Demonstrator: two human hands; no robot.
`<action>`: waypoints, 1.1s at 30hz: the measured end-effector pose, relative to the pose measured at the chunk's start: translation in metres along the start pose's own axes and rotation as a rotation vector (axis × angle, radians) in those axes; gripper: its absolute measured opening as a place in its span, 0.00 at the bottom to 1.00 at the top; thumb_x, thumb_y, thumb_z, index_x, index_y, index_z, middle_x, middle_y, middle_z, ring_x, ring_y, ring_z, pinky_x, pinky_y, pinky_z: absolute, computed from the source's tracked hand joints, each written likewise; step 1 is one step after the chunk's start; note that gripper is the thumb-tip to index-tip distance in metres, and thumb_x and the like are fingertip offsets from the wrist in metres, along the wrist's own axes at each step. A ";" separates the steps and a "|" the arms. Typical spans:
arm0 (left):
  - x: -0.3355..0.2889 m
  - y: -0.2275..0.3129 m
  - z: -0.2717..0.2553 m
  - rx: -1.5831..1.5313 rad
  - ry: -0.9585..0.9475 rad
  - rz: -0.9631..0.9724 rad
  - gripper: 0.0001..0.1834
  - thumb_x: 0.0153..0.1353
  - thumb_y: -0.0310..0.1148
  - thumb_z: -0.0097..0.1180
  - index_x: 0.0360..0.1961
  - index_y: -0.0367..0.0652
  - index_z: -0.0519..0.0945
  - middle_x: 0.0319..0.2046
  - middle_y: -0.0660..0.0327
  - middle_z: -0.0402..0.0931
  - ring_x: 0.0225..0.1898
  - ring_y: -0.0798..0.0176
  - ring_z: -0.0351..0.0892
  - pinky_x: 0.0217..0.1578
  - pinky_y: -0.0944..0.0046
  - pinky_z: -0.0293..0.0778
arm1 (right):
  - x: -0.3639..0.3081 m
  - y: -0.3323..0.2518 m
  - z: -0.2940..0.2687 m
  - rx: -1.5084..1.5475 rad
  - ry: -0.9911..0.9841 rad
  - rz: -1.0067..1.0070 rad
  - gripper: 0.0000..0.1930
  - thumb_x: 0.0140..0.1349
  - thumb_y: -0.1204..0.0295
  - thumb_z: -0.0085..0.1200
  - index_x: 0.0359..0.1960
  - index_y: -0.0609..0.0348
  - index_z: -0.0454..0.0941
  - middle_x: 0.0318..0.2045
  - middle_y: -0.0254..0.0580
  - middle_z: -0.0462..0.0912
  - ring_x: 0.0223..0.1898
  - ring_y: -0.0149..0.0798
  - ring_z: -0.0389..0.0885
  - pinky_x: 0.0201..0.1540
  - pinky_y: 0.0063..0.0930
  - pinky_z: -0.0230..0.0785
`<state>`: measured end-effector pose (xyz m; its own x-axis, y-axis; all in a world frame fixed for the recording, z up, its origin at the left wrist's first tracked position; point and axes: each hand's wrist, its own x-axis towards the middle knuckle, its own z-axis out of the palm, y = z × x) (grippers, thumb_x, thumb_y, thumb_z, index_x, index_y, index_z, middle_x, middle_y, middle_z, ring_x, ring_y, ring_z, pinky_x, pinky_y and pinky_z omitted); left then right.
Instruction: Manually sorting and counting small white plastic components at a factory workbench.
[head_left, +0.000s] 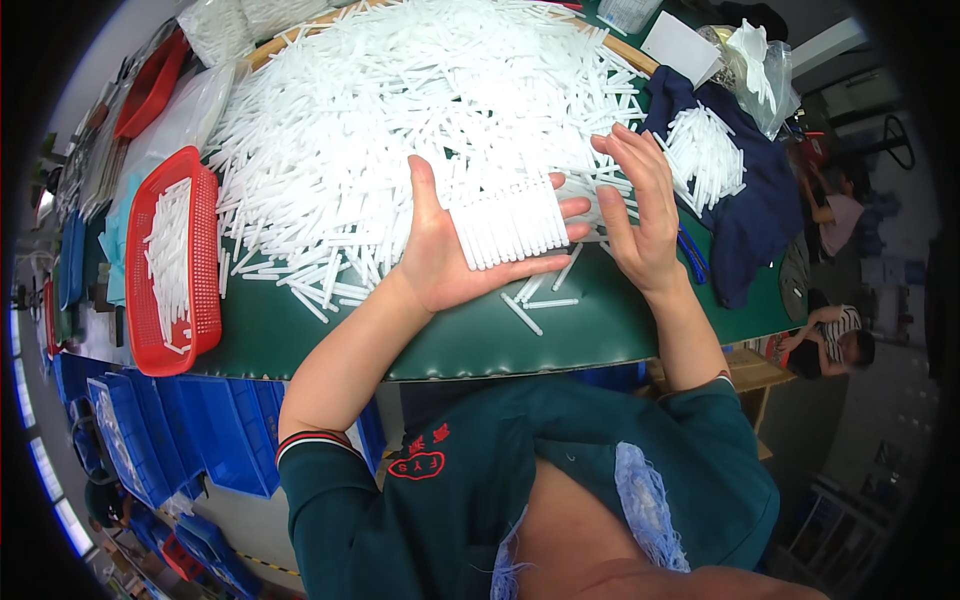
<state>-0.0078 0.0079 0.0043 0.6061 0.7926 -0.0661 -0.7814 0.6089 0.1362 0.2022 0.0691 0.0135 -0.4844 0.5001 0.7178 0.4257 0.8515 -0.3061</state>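
A row of slim white rods (508,225) lies across the fingers of the upturned left hand (438,245). The rods are straight, smooth and alike, set side by side in a single close layer, nearly parallel, with their ends roughly lined up. Their near ends, toward the body, are rounded; the far ends lean slightly left, and the whole row slants up to the right. Glare blurs detail on the white surfaces. More rods of the same look form a broad, tangled heap (370,120) on the table (440,345) beyond, pointing every way, with a few strays (522,314) scattered flat nearer its front edge.
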 end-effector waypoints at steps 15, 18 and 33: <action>0.001 -0.001 -0.003 -0.009 -0.024 0.002 0.68 0.43 0.86 0.20 0.70 0.34 0.47 0.68 0.38 0.47 0.69 0.37 0.47 0.66 0.39 0.43 | -0.001 0.001 0.002 0.002 0.002 -0.002 0.21 0.58 0.77 0.54 0.55 0.60 0.72 0.50 0.43 0.78 0.56 0.48 0.73 0.62 0.48 0.57; 0.001 -0.001 -0.004 0.004 -0.030 0.007 0.68 0.43 0.85 0.20 0.70 0.34 0.47 0.68 0.38 0.47 0.69 0.36 0.48 0.66 0.38 0.43 | 0.000 0.001 0.002 -0.001 0.000 -0.001 0.21 0.58 0.77 0.54 0.55 0.60 0.72 0.50 0.43 0.78 0.57 0.48 0.73 0.62 0.48 0.56; 0.002 0.000 -0.012 -0.070 -0.103 0.035 0.66 0.43 0.85 0.18 0.69 0.37 0.50 0.67 0.40 0.49 0.68 0.36 0.50 0.65 0.37 0.46 | -0.001 -0.002 0.003 0.066 -0.067 -0.048 0.25 0.52 0.70 0.62 0.54 0.57 0.73 0.50 0.43 0.79 0.58 0.50 0.72 0.63 0.51 0.54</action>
<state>-0.0081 0.0099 -0.0074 0.5879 0.8080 0.0401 -0.8084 0.5849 0.0667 0.1998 0.0671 0.0114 -0.5540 0.4656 0.6902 0.3499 0.8824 -0.3144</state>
